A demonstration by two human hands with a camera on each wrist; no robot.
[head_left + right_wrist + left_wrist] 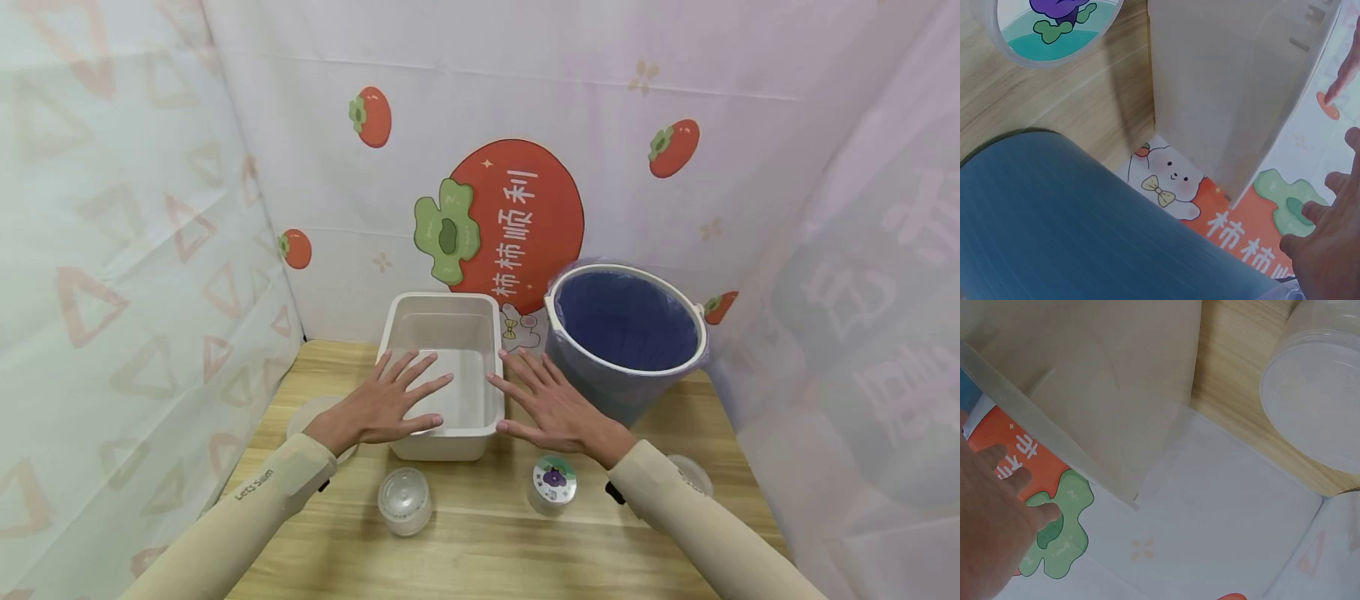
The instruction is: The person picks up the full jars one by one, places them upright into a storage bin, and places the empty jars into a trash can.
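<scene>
Both hands are held out over the table with fingers spread, and neither holds anything. My left hand [390, 402] overlaps the left front part of a white rectangular tub [447, 448] in the head view. My right hand [553, 405] is at the tub's right front corner, left of a blue bucket [626, 325] with a white rim. Closer to me stand a clear lidded cup [405, 502] on the left and a small tub with a green and purple picture lid [553, 485] on the right. In the left wrist view, the left hand [991, 512] shows spread fingers beside the white tub [1110, 394].
A clear round container [1313, 394] stands left of the white tub, partly behind the left forearm in the head view. Another clear round lid [692, 475] lies beyond the right sleeve. Printed cloth [300, 150] walls in the wooden table [480, 550] at the back and sides.
</scene>
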